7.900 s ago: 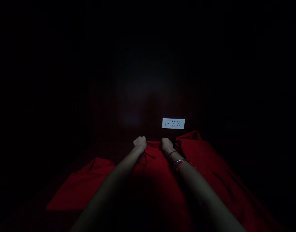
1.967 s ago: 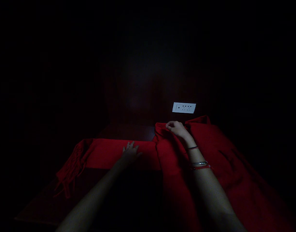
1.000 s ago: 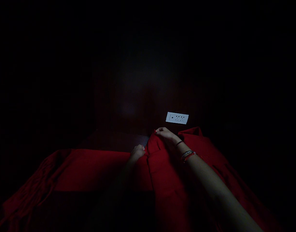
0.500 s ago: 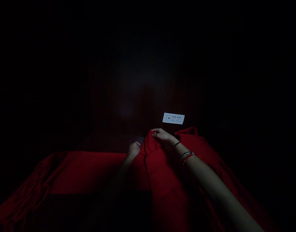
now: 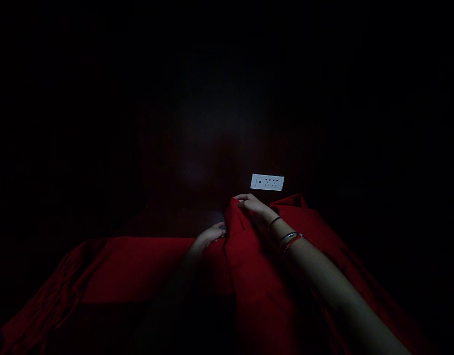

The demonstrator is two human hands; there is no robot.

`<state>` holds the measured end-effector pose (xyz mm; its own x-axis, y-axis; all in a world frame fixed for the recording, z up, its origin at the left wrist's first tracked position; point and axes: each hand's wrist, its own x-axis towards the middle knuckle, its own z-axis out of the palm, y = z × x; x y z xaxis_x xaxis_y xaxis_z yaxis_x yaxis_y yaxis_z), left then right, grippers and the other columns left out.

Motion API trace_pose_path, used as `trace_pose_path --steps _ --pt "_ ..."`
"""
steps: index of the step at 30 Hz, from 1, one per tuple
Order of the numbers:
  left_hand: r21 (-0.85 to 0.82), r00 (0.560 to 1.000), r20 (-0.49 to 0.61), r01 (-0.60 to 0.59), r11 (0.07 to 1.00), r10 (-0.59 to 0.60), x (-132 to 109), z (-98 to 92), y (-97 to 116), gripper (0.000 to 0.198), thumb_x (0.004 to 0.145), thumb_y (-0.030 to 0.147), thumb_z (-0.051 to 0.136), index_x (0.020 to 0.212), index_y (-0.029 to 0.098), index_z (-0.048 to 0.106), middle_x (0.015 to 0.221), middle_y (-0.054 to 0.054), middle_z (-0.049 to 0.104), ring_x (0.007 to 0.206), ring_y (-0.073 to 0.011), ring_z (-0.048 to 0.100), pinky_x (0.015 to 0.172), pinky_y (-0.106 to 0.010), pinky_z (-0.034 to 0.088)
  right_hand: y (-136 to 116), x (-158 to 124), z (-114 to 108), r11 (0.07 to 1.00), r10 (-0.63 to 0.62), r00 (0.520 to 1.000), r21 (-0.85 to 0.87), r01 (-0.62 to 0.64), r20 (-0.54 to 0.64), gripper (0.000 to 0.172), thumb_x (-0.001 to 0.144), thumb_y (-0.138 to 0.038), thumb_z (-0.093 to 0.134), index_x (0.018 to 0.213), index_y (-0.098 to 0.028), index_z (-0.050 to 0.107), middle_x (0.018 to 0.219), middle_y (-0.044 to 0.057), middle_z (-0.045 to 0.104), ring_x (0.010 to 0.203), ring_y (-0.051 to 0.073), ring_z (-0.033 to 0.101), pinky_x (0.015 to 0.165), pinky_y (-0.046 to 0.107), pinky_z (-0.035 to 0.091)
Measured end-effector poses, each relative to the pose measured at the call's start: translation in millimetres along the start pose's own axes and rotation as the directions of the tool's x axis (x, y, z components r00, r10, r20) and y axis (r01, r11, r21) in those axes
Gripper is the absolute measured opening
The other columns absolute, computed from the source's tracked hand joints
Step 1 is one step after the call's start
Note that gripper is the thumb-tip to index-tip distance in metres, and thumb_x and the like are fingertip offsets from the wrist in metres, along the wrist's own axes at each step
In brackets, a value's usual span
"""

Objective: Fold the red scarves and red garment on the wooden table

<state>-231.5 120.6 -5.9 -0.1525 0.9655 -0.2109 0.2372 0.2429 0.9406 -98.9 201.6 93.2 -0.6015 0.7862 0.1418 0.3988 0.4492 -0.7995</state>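
Note:
A wide red cloth [image 5: 138, 266] lies spread before me, with a folded section [image 5: 256, 261] running towards me on the right of the middle. My right hand [image 5: 251, 204] is closed in a pinch on the raised far corner of that fold. Lower and to the left, my left hand [image 5: 212, 233] has its fingers curled at the cloth's far edge, against the side of the fold. Its fingertips are partly hidden in shadow there. Dark and red bracelets [image 5: 291, 239] circle my right wrist.
Behind the cloth rises a dark, faintly glossy surface carrying a white socket panel [image 5: 267, 182]. More red cloth [image 5: 304, 217] lies bunched at the right, and a wrinkled end [image 5: 45, 301] hangs at the left. Deep darkness hides the surroundings.
My left hand has moved right, up to the fold, and its fingers now reach against it. The right hand keeps its pinch on the corner. The view has shifted slightly.

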Motion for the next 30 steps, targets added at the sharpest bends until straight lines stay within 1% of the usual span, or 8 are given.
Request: trace_pose_path --steps 4,10,15,18,20,23,27,30 --pt "0.064 0.996 -0.087 0.028 0.998 -0.023 -1 -4.3 2 0.047 0.073 0.012 0.049 0.120 0.019 0.041 0.078 0.000 0.063 0.052 -0.0054 0.051 0.044 -0.013 0.032 5 -3 4 0.997 -0.014 0.999 -0.072 0.018 0.049 0.039 0.065 -0.006 0.043 0.099 -0.013 0.062 0.078 0.000 0.064 0.063 0.009 0.052 0.060 0.019 0.041" --pt "0.193 0.949 -0.314 0.061 0.979 0.003 7 -32.7 5 0.046 0.076 0.007 0.044 0.121 0.010 0.039 0.093 -0.009 0.062 0.056 -0.0059 0.053 0.049 -0.015 0.037 5 -2 24 0.897 0.039 0.995 -0.442 0.004 0.090 0.027 0.070 -0.010 0.046 0.089 -0.014 0.065 0.082 0.002 0.064 0.071 0.011 0.055 0.063 0.017 0.039" --pt "0.337 0.918 -0.373 0.001 0.942 0.132 1 -43.9 15 0.036 0.077 0.010 0.042 0.112 0.012 0.050 0.096 -0.009 0.063 0.075 -0.0116 0.059 0.065 -0.019 0.043 5 3 18 0.868 0.100 0.993 -0.482 -0.115 -0.058 0.036 0.085 -0.031 0.035 0.087 -0.009 0.064 0.088 0.012 0.064 0.079 0.017 0.057 0.066 0.021 0.039" --pt "0.453 0.884 -0.394 -0.053 0.890 0.253 -11 -39.0 29 0.036 0.079 0.012 0.040 0.113 0.015 0.051 0.106 -0.009 0.059 0.094 -0.0154 0.054 0.079 -0.022 0.039 16 4 2 0.851 0.115 0.979 -0.492 -0.184 -0.168 0.042 0.088 -0.029 0.026 0.096 -0.006 0.061 0.096 0.017 0.061 0.088 0.020 0.057 0.070 0.024 0.040" --pt "0.622 0.849 -0.350 -0.105 0.776 0.397 -16 -31.2 41 0.040 0.081 0.012 0.036 0.119 0.017 0.047 0.109 -0.010 0.056 0.098 -0.0169 0.051 0.083 -0.024 0.038 26 3 -8 0.846 0.106 0.974 -0.497 -0.193 -0.198 0.038 0.087 -0.023 0.027 0.104 -0.007 0.058 0.102 0.016 0.060 0.093 0.020 0.055 0.073 0.025 0.040" --pt "0.861 0.829 -0.137 -0.171 0.479 0.542 -16 -16.8 61 0.046 0.082 0.012 0.034 0.126 0.024 0.039 0.110 -0.009 0.050 0.097 -0.0173 0.049 0.081 -0.025 0.039 43 -1 -15 0.853 0.058 0.987 -0.506 -0.127 -0.151 0.034 0.082 -0.015 0.037 0.111 -0.014 0.055 0.108 0.008 0.058 0.100 0.016 0.051 0.081 0.023 0.038" --pt "0.939 0.891 0.060 -0.204 0.277 0.451 -4 -5.7 83 0.042 0.079 0.013 0.039 0.119 0.022 0.047 0.110 -0.011 0.045 0.101 -0.0204 0.044 0.081 -0.027 0.039 58 -4 -9 0.760 -0.085 0.990 -0.636 0.135 0.108 0.046 0.076 -0.009 0.045 0.119 -0.023 0.050 0.114 0.007 0.053 0.103 0.016 0.049 0.086 0.026 0.037" --pt "0.949 0.905 0.087 -0.203 0.242 0.417 -1 -7.6 87 0.032 0.080 0.013 0.037 0.104 0.015 0.058 0.106 -0.013 0.047 0.100 -0.0208 0.044 0.083 -0.028 0.038 59 -5 -6 0.641 0.024 0.989 -0.761 0.098 0.147 0.038 0.074 -0.011 0.046 0.109 -0.019 0.059 0.116 0.014 0.050 0.098 0.020 0.053 0.081 0.029 0.040"
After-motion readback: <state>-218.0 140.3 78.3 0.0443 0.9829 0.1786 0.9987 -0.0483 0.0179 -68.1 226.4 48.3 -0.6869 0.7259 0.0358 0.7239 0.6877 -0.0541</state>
